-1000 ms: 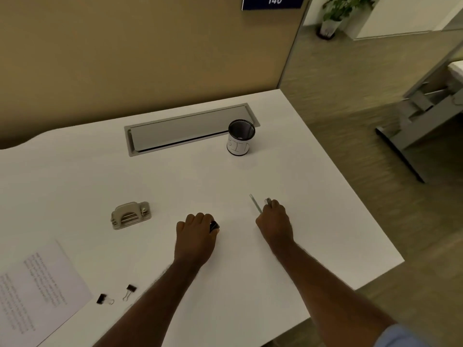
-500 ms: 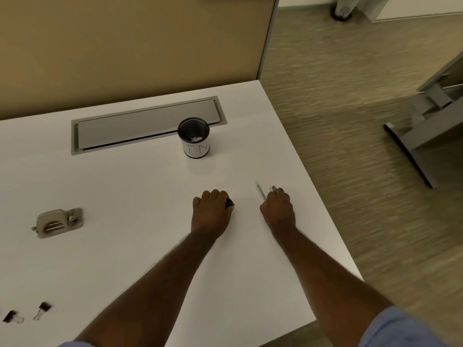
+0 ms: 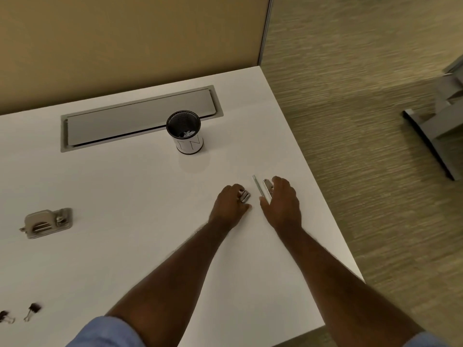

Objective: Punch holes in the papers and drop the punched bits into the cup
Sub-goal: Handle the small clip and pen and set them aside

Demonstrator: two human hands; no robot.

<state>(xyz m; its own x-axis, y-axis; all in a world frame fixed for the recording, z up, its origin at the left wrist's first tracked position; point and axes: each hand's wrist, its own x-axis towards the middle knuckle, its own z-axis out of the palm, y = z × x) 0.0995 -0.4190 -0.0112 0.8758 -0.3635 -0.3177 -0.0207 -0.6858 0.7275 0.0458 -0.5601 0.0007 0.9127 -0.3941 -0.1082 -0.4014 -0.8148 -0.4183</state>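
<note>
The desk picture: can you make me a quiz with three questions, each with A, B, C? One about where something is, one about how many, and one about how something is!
1. Where does the cup stand?
A. Next to the grey hatch in the desk
B. On the floor
C. Beside the binder clips

2. How many binder clips lie at the desk's near left corner?
A. Two
B. Five
C. None

3. How is the cup?
A. Tipped on its side
B. Upright with white bits inside
C. Upside down

Answers:
1. A, it stands on the desk right at the hatch's front edge.
2. A, two black clips show there, one cut by the picture's edge.
3. B, its open mouth faces up and pale scraps lie at the bottom.
</note>
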